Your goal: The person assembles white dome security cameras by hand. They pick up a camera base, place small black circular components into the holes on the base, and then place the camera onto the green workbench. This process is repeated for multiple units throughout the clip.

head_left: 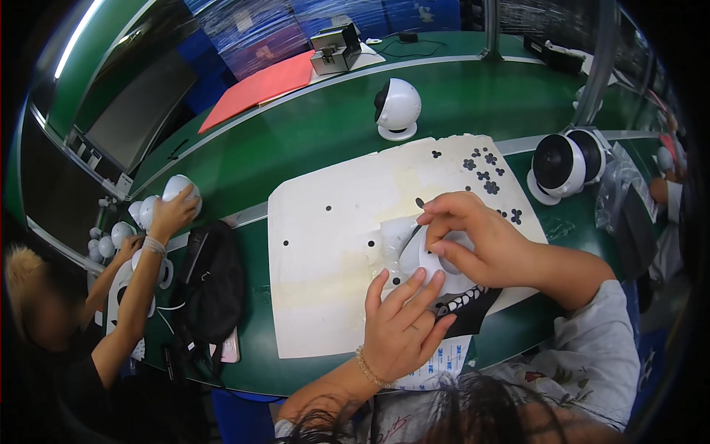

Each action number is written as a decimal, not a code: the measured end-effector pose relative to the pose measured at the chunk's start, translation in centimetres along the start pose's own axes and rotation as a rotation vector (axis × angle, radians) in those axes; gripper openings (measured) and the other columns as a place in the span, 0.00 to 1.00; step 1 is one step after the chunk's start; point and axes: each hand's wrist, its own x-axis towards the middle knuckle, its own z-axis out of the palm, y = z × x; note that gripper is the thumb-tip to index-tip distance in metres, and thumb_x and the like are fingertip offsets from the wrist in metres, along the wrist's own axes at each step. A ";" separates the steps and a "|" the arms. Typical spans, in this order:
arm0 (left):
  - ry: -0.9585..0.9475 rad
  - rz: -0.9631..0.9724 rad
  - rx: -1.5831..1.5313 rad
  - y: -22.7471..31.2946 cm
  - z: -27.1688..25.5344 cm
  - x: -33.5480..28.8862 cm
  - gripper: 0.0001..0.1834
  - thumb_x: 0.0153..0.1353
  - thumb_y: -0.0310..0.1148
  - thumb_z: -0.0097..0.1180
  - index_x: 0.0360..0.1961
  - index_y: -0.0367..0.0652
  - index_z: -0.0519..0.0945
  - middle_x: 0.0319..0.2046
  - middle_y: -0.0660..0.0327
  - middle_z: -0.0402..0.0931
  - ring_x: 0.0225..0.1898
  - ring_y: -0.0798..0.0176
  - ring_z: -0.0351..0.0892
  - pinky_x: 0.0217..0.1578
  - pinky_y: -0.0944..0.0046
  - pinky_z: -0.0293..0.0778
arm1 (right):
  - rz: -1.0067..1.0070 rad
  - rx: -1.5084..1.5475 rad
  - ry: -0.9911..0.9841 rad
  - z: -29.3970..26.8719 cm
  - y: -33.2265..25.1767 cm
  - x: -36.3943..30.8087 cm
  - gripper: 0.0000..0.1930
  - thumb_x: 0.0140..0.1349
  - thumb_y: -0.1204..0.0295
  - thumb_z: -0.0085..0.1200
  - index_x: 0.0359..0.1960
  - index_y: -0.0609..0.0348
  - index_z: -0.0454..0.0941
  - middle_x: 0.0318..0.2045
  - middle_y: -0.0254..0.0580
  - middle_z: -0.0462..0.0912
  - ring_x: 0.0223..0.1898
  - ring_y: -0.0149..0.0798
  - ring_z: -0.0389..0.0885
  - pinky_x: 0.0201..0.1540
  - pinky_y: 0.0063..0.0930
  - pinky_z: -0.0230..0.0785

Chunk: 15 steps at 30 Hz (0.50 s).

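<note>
A white rounded housing (430,260) lies on the pale board, partly hidden by my hands. My left hand (403,325) has its fingers stretched out, with the fingertips at the near edge of this housing. Over it, my right hand (473,240) is closed in a pinch; whatever is between thumb and finger is too small to make out. A black dot (420,202) shows just beyond the right fingertips. Beside my left thumb is a black strip with white oval pads (464,299), above a white printed backing sheet (450,361).
The pale board (318,296) carries several black round pads, with clusters (491,187) at its far right. White camera-like units stand behind (399,107) and right (556,164). A black bag (211,285) is at left, where a co-worker's hand (174,214) holds a white unit.
</note>
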 end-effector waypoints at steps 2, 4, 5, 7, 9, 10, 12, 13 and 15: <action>-0.001 -0.002 -0.002 0.0 -0.1 0.0 0.16 0.47 0.33 0.60 0.14 0.42 0.65 0.48 0.54 0.71 0.53 0.53 0.65 0.54 0.44 0.50 | 0.017 0.043 0.003 0.1 0.1 0.0 0.24 0.51 0.81 0.48 0.51 0.58 0.59 0.30 0.41 0.77 0.45 0.44 0.71 0.51 0.36 0.55; -0.002 0.000 -0.005 0.0 -0.1 0.0 0.16 0.47 0.33 0.60 0.14 0.42 0.65 0.49 0.54 0.71 0.53 0.53 0.65 0.54 0.44 0.49 | 0.030 0.081 0.011 0.2 0.2 -0.1 0.24 0.51 0.81 0.48 0.51 0.58 0.58 0.30 0.41 0.77 0.45 0.44 0.71 0.51 0.36 0.55; -0.004 -0.001 -0.008 0.0 -0.1 -0.1 0.16 0.47 0.33 0.60 0.14 0.42 0.65 0.49 0.54 0.71 0.53 0.53 0.65 0.54 0.44 0.49 | 0.035 0.098 0.017 0.2 0.3 -0.1 0.24 0.51 0.81 0.48 0.51 0.58 0.58 0.30 0.42 0.77 0.45 0.44 0.71 0.51 0.36 0.56; -0.008 0.003 -0.003 0.0 -0.2 0.1 0.16 0.47 0.33 0.60 0.14 0.42 0.65 0.49 0.54 0.71 0.53 0.53 0.65 0.54 0.44 0.50 | 0.034 0.096 0.011 0.2 0.4 -0.1 0.25 0.51 0.80 0.48 0.52 0.58 0.58 0.31 0.42 0.77 0.45 0.44 0.72 0.51 0.36 0.56; -0.008 0.002 -0.008 -0.1 -0.2 0.0 0.16 0.47 0.33 0.60 0.14 0.42 0.65 0.49 0.54 0.71 0.53 0.53 0.65 0.54 0.43 0.50 | 0.024 0.056 -0.016 0.1 0.3 0.0 0.25 0.51 0.80 0.48 0.52 0.59 0.58 0.31 0.42 0.77 0.45 0.44 0.72 0.50 0.36 0.57; -0.008 0.001 -0.007 -0.1 -0.2 0.0 0.16 0.47 0.33 0.60 0.14 0.42 0.65 0.49 0.54 0.71 0.53 0.53 0.64 0.54 0.43 0.50 | 0.030 0.044 -0.013 0.1 0.2 0.0 0.24 0.51 0.80 0.48 0.51 0.59 0.59 0.31 0.42 0.77 0.45 0.43 0.72 0.50 0.36 0.57; -0.005 -0.002 -0.005 -0.1 -0.2 -0.1 0.16 0.47 0.33 0.60 0.14 0.42 0.65 0.48 0.53 0.71 0.53 0.53 0.64 0.54 0.43 0.50 | 0.044 0.018 -0.006 0.2 -0.2 0.2 0.22 0.50 0.80 0.49 0.49 0.59 0.63 0.31 0.42 0.77 0.45 0.43 0.72 0.50 0.36 0.57; -0.005 -0.001 -0.007 -0.1 -0.2 0.0 0.16 0.47 0.33 0.60 0.14 0.42 0.65 0.48 0.53 0.71 0.53 0.53 0.64 0.54 0.43 0.50 | -0.037 -0.122 -0.021 0.1 -0.4 0.2 0.21 0.50 0.79 0.49 0.48 0.58 0.65 0.31 0.41 0.77 0.45 0.42 0.72 0.51 0.37 0.56; -0.010 0.001 -0.010 0.0 -0.2 0.1 0.16 0.47 0.33 0.60 0.14 0.42 0.65 0.48 0.53 0.72 0.53 0.52 0.65 0.54 0.43 0.49 | -0.196 -0.403 -0.050 -0.2 -0.6 0.4 0.18 0.49 0.77 0.51 0.45 0.57 0.69 0.32 0.39 0.77 0.45 0.42 0.72 0.51 0.38 0.56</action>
